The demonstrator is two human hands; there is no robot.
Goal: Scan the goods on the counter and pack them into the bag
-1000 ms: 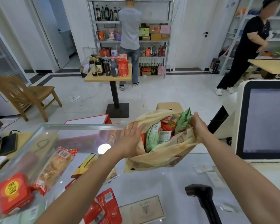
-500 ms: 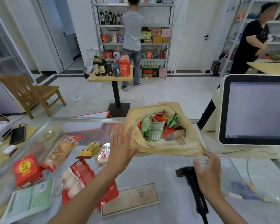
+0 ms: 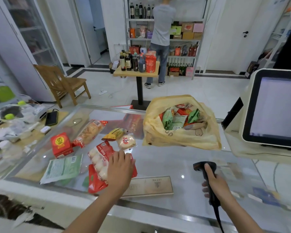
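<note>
In the head view, the scanner [image 3: 204, 167] is gripped by the right hand [image 3: 215, 184], while the left hand [image 3: 120, 169], fingers straight, is laid on the red bun packet [image 3: 99, 158] on the glass surface [image 3: 166, 163]. The part-filled bag [image 3: 180, 137] is seen at two o'clock from that hand. Scanning is judged in hand; next, the packet must be lifted and its barcode presented.

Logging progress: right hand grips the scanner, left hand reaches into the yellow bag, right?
No. The head view shows the left hand on the red snack pack on the counter, not in the yellow bag. The right hand does grip the scanner.
</note>
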